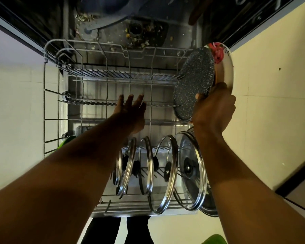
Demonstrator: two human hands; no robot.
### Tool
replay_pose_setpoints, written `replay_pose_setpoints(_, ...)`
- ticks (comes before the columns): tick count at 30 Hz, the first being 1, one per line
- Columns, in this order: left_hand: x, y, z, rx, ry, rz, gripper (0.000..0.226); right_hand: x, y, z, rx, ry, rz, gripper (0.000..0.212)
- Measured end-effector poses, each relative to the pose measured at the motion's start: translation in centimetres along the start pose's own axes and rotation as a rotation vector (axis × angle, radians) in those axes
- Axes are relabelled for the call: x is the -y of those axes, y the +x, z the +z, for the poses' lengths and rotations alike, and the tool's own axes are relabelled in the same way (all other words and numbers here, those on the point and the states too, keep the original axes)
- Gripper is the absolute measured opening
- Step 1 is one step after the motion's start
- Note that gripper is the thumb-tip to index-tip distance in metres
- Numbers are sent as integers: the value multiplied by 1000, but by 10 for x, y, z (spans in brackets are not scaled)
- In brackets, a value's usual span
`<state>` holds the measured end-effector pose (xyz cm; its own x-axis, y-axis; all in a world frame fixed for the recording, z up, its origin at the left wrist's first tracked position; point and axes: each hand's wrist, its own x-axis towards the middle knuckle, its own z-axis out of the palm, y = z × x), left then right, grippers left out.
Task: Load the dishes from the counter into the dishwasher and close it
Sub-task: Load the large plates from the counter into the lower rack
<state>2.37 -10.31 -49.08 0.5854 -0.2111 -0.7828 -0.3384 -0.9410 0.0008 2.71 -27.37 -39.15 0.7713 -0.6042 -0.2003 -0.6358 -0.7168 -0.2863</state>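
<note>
While right hand (213, 110) grips, speckled plate (194, 81) stands above.

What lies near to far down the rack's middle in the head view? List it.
Glass lids → left hand → rear tine row → tub floor with food scraps. Off to the side: right hand gripping the speckled plate.

Lids (163, 173) stand in a row at the near end of the rack (69, 119). The left hand (130, 111) is over the rack's middle. At the rack's right side, the right hand (213, 110) holds two plates (192, 81) on edge. The tub (139, 32) lies behind the rack.
</note>
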Motion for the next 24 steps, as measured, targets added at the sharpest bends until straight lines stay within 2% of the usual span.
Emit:
replay_pose_setpoints(4,4,-19,-9,-94,-26,15,72,-7,-13,0,20,33,140,36)
replay_pose_setpoints(7,14,-40,-11,-126,-48,-2,72,-12,-36,-5,-32,87,181,24)
replay_pose_setpoints(9,22,-58,-9,-140,-61,-5,71,-13,-56,-11,-71,79,105,19)
replay_pose_setpoints(11,26,-70,-6,-156,-70,-5,71,-15,-70,-7,-51,61,-46,19)
replay_pose_setpoints(15,35,-125,2,-200,-92,-11,69,-7,-109,-2,187,-78,-381,37)
replay_pose_setpoints(18,47,-160,8,-211,-135,-58,70,7,-140,-9,342,-200,-446,53)
replay_pose_setpoints(24,85,-236,-11,-239,-246,-200,69,49,-191,-45,434,-277,-642,64)
